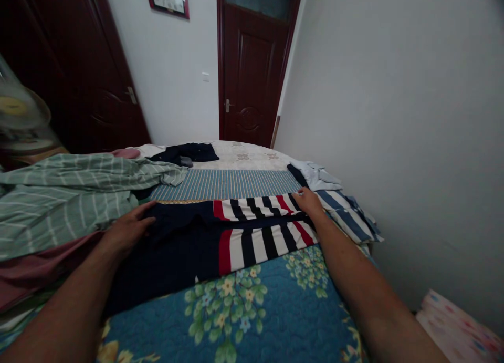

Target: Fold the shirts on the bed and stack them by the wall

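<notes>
A navy garment [177, 247], seemingly trousers, lies stretched sideways over the bed. Its two leg-like parts on the right carry red, white and black stripes. My left hand [128, 229] rests on its far left corner, the thumb apart from the stretched fingers. At the striped end, my right hand [309, 201] has its fingers closed on the far edge of the cloth. Under the garment is a blue quilted bedcover [268, 305] with flowers.
Green checked cloth [66, 205] and pink cloth [43, 266] are heaped on the left. Folded clothes, including a blue-and-white striped one [342, 213], line the right edge by the wall. Dark clothing [192, 152] lies at the far end, beyond a striped mat [228, 183].
</notes>
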The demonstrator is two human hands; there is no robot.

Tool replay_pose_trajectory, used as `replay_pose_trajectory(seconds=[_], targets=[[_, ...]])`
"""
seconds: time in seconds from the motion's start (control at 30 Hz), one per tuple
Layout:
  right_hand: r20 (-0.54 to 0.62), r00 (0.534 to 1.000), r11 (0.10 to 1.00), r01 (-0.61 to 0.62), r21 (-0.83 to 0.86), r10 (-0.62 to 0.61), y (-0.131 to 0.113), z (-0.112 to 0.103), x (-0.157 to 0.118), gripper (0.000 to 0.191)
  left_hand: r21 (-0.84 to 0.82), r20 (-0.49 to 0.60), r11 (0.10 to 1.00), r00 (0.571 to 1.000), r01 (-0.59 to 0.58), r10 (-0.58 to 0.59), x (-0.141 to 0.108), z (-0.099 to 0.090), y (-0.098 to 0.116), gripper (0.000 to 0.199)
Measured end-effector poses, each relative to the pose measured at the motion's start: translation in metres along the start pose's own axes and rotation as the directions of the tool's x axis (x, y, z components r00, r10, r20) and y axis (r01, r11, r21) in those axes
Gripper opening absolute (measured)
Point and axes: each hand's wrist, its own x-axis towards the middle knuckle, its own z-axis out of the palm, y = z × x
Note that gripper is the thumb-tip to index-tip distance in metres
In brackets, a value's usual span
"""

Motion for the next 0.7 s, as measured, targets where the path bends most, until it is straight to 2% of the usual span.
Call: replay_pose_trajectory(seconds=[0.1, 0.17, 0.23, 0.37, 0.5, 0.6, 0.7], targets=[[0.000, 0.999, 0.997, 0.033, -0.071, -0.033, -0.006, 0.012, 0.004, 0.043, -0.057, 0.067, 0.997, 0.997, 0.050, -0.046, -0.001, 0.000, -0.001, 0.071], [0.001, 0.996, 0.992, 0.089, -0.088, -0.090, -0.003, 0.016, 0.009, 0.035, -0.001, 0.059, 0.998, 0.996, 0.061, -0.060, 0.000, 0.000, -0.003, 0.076], [-0.057, 0.989, 0.989, 0.134, -0.068, -0.138, 0.005, 0.019, 0.015, 0.034, 0.043, 0.045, 0.997, 0.997, 0.066, -0.068, 0.001, -0.001, -0.006, 0.084], [-0.223, 0.965, 0.990, 0.139, -0.024, -0.141, 0.025, 0.023, 0.027, 0.042, 0.069, 0.010, 0.995, 0.998, 0.067, -0.068, 0.005, -0.001, -0.010, 0.094], [-0.137, 0.981, 0.989, 0.130, -0.070, -0.139, 0.034, 0.029, 0.029, 0.037, 0.057, 0.011, 0.994, 0.996, 0.092, -0.093, 0.001, -0.001, -0.003, 0.093], [-0.139, 0.975, 0.979, 0.152, -0.136, -0.171, 0.029, 0.026, 0.023, 0.035, -0.041, 0.019, 0.997, 0.997, 0.070, -0.069, -0.003, 0.000, 0.001, 0.090], [-0.258, 0.919, 0.953, 0.267, -0.144, -0.297, 0.007, 0.018, 0.008, 0.037, -0.144, 0.024, 0.989, 0.999, 0.036, -0.033, -0.001, 0.002, -0.004, 0.093]])
